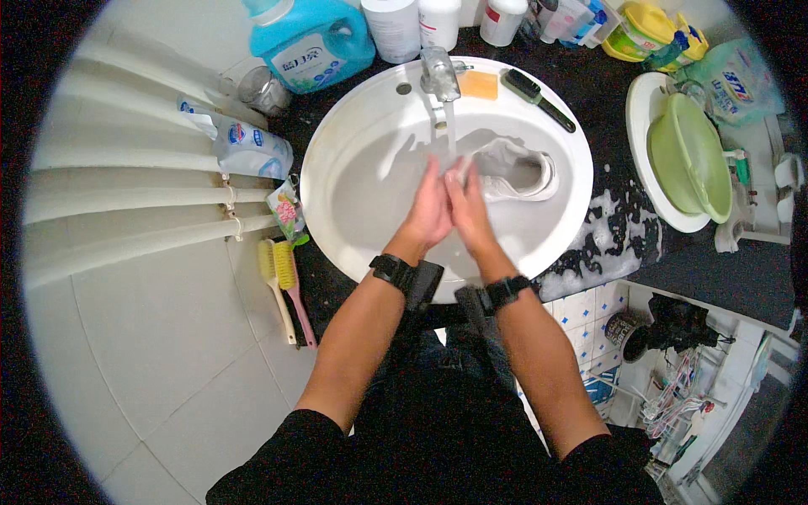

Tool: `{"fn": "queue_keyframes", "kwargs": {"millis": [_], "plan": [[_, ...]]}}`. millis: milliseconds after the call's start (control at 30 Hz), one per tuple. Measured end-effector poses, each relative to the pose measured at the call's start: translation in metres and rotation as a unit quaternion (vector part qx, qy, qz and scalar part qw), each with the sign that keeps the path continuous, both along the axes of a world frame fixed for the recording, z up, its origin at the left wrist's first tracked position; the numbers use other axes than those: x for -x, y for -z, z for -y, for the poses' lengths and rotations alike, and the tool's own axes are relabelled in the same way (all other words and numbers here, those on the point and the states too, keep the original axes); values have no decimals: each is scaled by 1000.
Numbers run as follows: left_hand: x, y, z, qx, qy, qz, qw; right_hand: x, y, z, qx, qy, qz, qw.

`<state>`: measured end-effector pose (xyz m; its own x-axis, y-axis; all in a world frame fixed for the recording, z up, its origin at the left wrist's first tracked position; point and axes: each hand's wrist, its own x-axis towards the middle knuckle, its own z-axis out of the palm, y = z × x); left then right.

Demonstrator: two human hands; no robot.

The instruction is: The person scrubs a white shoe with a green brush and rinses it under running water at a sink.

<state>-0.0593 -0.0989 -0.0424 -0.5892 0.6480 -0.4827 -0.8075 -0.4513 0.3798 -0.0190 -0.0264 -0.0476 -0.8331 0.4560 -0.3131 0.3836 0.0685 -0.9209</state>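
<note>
My left hand (430, 212) and my right hand (468, 205) meet over the sink, palms turned toward each other under the stream of water (451, 126) from the metal faucet (440, 76). Their fingers point away from me, stretched out and slightly blurred, and no object shows between them. Just right of my fingertips, a white shoe (530, 188) lies in the greyish water of the oval white sink (318, 198). Black bands circle both wrists. At the sink's far right rim rest a dark green-handled brush (539, 99) and a flat orange block (479, 85).
Left of the sink stand a blue detergent jug (311, 50), a clear glass (264, 89) and a soft pouch (251, 150). Two yellow-bristled brushes (287, 268) lie lower left. Foam (608, 244) covers the dark counter at right, near a green basin (686, 160). White tubs (392, 29) line the back.
</note>
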Motion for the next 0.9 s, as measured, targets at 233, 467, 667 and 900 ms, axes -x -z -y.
{"fn": "queue_keyframes", "kwargs": {"millis": [233,467,667,900], "plan": [[-4,16,1,261,75,-25,962,29,11,-71,364,222,-7,905],[12,35,-25,3,17,227,974,-8,4,-40,415,164,-32,894],[29,67,-12,43,95,169,980,-41,-18,-30,340,169,74,922],[30,79,-10,-67,-31,316,946,-46,-19,-73,110,98,1,989]]}}
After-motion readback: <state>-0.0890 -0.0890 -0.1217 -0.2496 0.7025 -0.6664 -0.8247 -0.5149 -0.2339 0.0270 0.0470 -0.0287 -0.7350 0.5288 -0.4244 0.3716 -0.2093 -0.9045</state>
